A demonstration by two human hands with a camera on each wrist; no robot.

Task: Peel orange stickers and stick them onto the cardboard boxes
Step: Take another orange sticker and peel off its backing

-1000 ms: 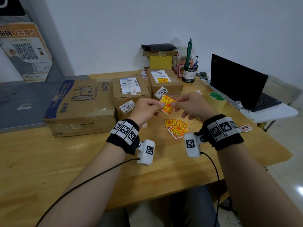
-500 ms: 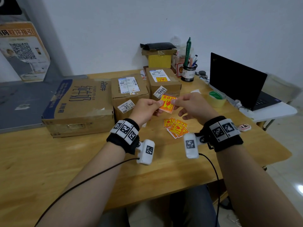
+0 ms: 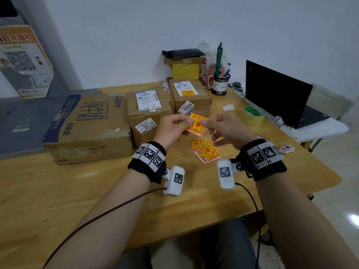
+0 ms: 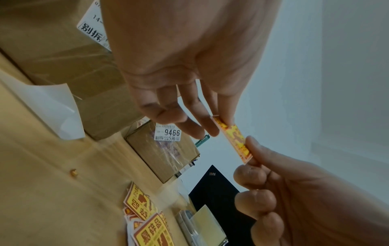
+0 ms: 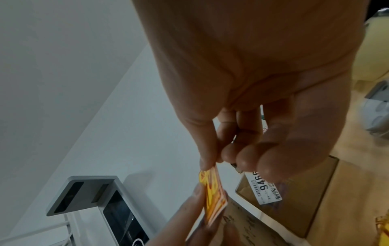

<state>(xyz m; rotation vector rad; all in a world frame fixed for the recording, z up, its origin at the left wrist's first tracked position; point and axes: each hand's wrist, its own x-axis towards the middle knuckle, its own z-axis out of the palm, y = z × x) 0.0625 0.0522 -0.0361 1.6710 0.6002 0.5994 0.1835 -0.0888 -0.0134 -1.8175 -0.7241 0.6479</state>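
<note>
Above the table's middle, we found the orange sticker [image 3: 197, 123] pinched at opposite edges by the left hand [image 3: 171, 129] and right hand [image 3: 227, 129]. We judged it light and flimsy; a corner grip suits peeling.

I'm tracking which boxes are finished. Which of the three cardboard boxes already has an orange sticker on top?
The small box marked 9466, farthest right, beside the pen holder. The big milk carton and the 3510 box have none visible.
</note>
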